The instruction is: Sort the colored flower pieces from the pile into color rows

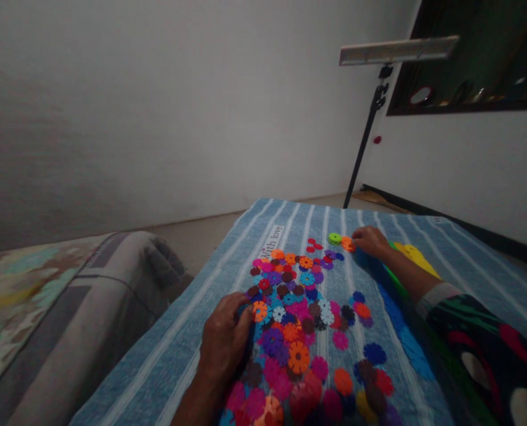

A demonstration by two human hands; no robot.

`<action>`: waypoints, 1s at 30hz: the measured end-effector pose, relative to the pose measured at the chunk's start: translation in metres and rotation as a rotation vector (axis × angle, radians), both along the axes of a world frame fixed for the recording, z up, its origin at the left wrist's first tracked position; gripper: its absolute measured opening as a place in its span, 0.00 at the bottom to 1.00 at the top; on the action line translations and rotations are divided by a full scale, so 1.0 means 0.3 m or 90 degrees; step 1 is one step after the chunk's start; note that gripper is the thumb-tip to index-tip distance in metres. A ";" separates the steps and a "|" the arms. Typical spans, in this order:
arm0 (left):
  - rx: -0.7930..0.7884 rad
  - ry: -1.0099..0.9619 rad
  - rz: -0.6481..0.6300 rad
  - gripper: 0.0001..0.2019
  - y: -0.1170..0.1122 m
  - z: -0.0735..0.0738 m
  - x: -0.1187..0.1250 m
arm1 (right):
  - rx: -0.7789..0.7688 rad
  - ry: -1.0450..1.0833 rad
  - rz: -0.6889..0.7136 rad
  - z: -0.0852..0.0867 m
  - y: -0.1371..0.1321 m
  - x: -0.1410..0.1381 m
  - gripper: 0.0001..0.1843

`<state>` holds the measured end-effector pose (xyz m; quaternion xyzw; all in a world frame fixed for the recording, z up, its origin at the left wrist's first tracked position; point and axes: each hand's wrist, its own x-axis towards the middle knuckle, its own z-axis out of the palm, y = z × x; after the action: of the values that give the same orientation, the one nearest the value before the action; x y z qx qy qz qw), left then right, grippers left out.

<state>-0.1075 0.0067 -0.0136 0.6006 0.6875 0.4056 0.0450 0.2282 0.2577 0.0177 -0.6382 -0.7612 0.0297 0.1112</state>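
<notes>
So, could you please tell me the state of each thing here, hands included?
Striped cloth: spread out
Mixed discs: loose, overlapping
Far orange discs: gathered
Lime discs: apparently stacked
Yellow pieces: gathered, partly hidden
Left hand: curled beside mixed discs
Right hand: at far orange discs, grip unclear

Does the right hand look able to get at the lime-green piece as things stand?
Probably yes: the right hand is close; the orange piece lies between, but nothing covers the lime-green piece.

Right hand (370, 241) stretched forward, left hand (222, 331) nearer (fingers (237, 300) apparently curled)
</notes>
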 end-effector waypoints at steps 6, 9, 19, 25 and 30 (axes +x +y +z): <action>-0.017 0.019 0.025 0.15 -0.002 -0.001 -0.002 | -0.024 -0.036 0.163 0.031 -0.108 -0.160 0.12; -0.034 0.028 0.027 0.14 -0.002 -0.004 0.001 | -0.032 -0.055 0.227 0.039 -0.155 -0.261 0.12; -0.114 0.056 0.011 0.09 -0.013 -0.006 0.018 | -0.040 -0.104 0.285 0.002 -0.190 -0.508 0.15; -0.139 0.075 -0.007 0.10 -0.017 -0.005 0.024 | -0.044 -0.140 0.292 -0.015 -0.188 -0.557 0.15; -0.166 0.112 -0.032 0.11 -0.018 -0.022 0.030 | -0.063 -0.160 0.297 -0.022 -0.183 -0.570 0.17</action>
<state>-0.0984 0.0011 -0.0203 0.6397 0.7206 0.2574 0.0721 0.0571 0.2027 0.0112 -0.4490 -0.8931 0.0122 -0.0253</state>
